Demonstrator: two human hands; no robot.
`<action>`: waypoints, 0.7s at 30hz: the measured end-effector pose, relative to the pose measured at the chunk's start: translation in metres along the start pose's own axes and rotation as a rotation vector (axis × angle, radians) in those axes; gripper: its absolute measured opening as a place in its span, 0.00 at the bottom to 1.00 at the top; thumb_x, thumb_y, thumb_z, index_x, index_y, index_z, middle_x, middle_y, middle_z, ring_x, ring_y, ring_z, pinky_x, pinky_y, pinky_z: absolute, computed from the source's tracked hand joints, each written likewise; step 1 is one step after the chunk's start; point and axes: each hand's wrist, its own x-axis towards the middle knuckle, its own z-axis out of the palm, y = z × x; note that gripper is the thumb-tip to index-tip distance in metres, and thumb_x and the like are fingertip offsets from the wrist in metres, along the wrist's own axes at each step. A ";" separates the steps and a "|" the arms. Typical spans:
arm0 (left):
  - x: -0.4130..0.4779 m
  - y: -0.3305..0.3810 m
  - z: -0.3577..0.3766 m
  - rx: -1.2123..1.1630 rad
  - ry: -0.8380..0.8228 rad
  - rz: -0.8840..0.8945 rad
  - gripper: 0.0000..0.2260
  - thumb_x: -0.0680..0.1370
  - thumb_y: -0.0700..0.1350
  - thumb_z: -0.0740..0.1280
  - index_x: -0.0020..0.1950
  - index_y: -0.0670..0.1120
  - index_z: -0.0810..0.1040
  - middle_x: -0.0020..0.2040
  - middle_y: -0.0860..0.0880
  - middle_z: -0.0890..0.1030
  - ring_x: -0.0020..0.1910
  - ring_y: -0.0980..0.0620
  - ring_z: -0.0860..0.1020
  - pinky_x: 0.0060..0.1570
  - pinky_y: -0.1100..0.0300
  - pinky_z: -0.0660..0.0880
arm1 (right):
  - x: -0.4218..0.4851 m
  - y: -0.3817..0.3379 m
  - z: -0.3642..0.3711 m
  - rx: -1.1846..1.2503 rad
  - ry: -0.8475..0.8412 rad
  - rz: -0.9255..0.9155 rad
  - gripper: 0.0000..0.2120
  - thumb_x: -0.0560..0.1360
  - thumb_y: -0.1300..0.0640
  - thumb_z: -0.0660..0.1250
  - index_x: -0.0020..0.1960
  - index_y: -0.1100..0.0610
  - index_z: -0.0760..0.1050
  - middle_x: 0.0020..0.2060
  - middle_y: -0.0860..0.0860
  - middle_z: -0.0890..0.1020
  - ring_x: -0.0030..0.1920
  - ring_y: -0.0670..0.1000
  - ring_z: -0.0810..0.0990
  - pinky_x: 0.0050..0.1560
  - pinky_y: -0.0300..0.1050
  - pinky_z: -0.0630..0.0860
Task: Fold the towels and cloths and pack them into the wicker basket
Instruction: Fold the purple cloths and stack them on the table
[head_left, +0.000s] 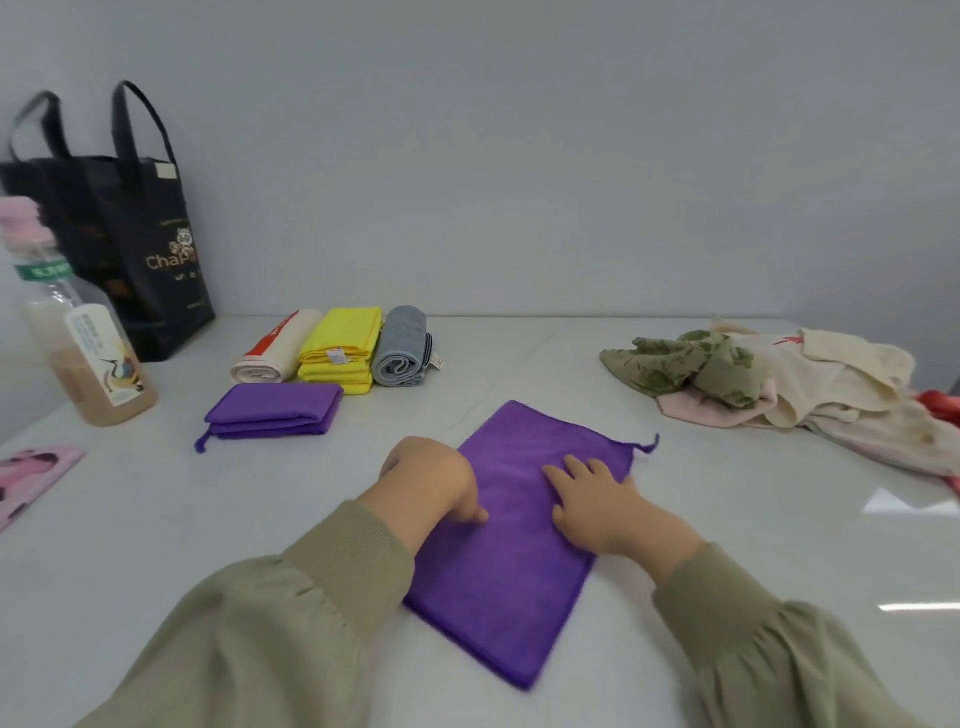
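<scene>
Folding is the step in hand: the purple cloth (519, 545) lies flat on the desk (727, 545) as a long strip, likely already doubled once. Right grip (592, 499) wide, fingers straight, pressing down on the cloth's far half. Left grip (431, 483) curled at the cloth's left edge, thumb on top; cannot tell whether the fingers pinch the edge beneath. Cloth runs under both grips and back toward the sleeves. Next move, probably: lift one short end and bring it over, corners matched, the other grip anchoring. Folded pieces (340, 353) sit beyond the left grip; unfolded pile (779, 379) well out past the right grip. Wicker basket not in view.
</scene>
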 end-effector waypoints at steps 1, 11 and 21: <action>-0.008 -0.002 -0.003 -0.015 -0.084 0.026 0.30 0.77 0.67 0.56 0.65 0.44 0.75 0.63 0.46 0.77 0.57 0.45 0.78 0.60 0.54 0.72 | 0.003 0.005 -0.005 0.036 -0.056 -0.083 0.29 0.78 0.53 0.55 0.77 0.48 0.50 0.77 0.51 0.50 0.76 0.57 0.49 0.72 0.64 0.52; 0.041 0.003 0.027 -0.376 0.512 0.268 0.22 0.83 0.52 0.51 0.77 0.48 0.58 0.77 0.47 0.60 0.74 0.45 0.59 0.69 0.49 0.62 | 0.032 -0.001 -0.016 0.102 0.129 -0.122 0.25 0.79 0.59 0.54 0.75 0.47 0.59 0.77 0.49 0.52 0.77 0.51 0.49 0.73 0.64 0.47; 0.073 0.009 0.061 -0.634 0.503 0.215 0.27 0.81 0.59 0.51 0.78 0.53 0.52 0.79 0.50 0.51 0.77 0.49 0.50 0.75 0.52 0.49 | 0.035 0.022 0.017 0.242 0.278 0.038 0.25 0.81 0.46 0.53 0.76 0.52 0.59 0.77 0.52 0.56 0.76 0.51 0.54 0.74 0.55 0.50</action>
